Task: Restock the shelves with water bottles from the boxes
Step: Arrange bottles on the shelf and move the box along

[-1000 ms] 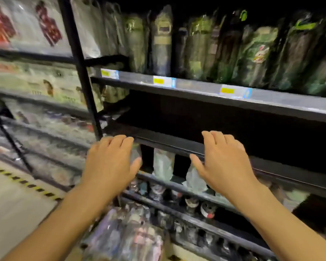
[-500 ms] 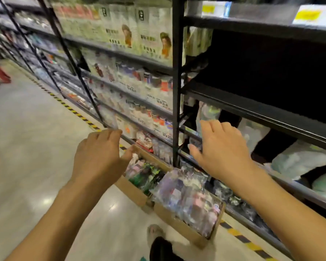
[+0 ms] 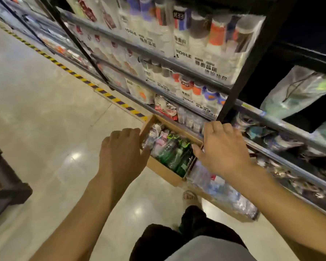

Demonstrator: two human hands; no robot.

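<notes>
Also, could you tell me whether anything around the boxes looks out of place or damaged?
Nothing stands out. Both cardboard boxes sit on the floor against the shelf, their wrapped bottles packed inside, nothing spilled. The left hand and right hand reach open over them.

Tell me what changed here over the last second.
The left hand and right hand came down from the empty dark shelf toward the open cardboard box of green bottles on the floor. Nothing was gripped yet. Both hands stay open and empty.
</notes>
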